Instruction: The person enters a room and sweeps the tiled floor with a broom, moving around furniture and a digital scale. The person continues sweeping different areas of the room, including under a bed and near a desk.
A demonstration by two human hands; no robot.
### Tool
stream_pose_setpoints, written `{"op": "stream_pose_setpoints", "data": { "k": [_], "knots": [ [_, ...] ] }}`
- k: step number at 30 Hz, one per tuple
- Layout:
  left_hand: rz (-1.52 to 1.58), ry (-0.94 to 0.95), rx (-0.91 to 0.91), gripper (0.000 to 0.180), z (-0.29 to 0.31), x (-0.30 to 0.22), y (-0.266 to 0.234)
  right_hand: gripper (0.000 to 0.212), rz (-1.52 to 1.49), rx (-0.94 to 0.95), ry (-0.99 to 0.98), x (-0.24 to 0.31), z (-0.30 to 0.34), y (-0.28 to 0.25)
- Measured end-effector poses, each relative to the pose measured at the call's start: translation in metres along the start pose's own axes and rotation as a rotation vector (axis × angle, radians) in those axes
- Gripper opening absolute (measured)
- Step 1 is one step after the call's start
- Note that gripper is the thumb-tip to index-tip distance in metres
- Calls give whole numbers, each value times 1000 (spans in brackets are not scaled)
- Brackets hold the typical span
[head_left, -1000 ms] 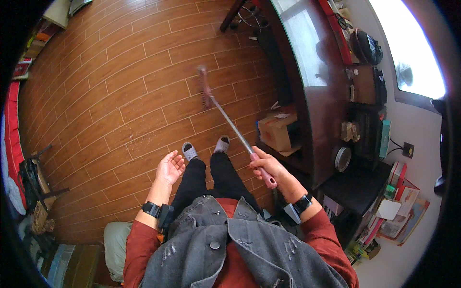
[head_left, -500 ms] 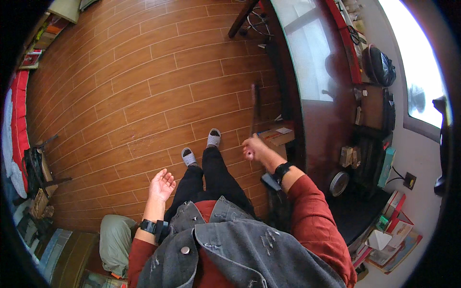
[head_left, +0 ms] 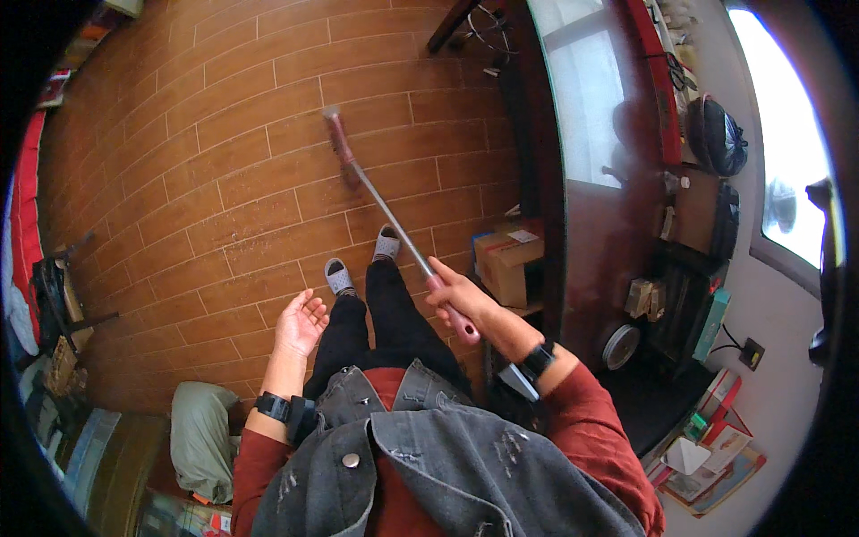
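My right hand [head_left: 458, 300] is closed round the pink grip of a broom [head_left: 394, 217], whose grip end pokes out behind my palm. The broom has a thin metal shaft and a narrow pink head, a little blurred, that reaches away to the far left over the brown floor [head_left: 268, 161]. Whether the head touches the floor, I cannot tell. Small pale crumbs lie on the tiles left of my feet. My left hand [head_left: 302, 322] hangs palm up beside my left leg, holding nothing, its fingers loosely bent and apart.
To my right stands a long dark table [head_left: 599, 242] with a glass top. Below its edge sits an open cardboard box [head_left: 506, 264]. A covered grey-green bundle [head_left: 204, 438] is at the lower left, and a folding frame [head_left: 67, 309] stands along the left side.
My right hand has swung the broom from the right, beside the table, leftward across the floor. The cardboard box shows more fully. My left hand stays almost as it was.
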State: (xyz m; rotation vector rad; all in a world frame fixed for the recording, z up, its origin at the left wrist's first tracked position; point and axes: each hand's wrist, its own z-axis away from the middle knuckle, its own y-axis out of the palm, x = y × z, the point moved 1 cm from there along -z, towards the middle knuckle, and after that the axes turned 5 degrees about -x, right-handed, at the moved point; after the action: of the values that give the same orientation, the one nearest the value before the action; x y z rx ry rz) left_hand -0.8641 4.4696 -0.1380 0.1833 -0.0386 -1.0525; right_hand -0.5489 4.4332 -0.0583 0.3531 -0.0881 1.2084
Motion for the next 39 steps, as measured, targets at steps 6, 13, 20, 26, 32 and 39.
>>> {"op": "stream_pose_setpoints", "data": {
  "k": [6,13,20,26,32,39],
  "knots": [
    [39,-16,-60,16,-12,6,-24,78,251,-412,-125,-36,-7,-55],
    [22,-68,-144,18,-34,21,-57,52,213,-896,-98,-36,-178,-167],
    [34,-76,-184,19,-54,29,-77,55,-211,-847,-24,-66,-251,-173],
    [11,-89,-144,19,-53,26,-73,13,-502,-651,33,-73,-244,-73],
    [27,-57,-113,19,-47,12,-80,22,-440,-410,74,-63,-173,27],
    [66,-39,-74,20,-42,-2,-85,26,-409,-65,228,-30,-90,118]
  ]
}}
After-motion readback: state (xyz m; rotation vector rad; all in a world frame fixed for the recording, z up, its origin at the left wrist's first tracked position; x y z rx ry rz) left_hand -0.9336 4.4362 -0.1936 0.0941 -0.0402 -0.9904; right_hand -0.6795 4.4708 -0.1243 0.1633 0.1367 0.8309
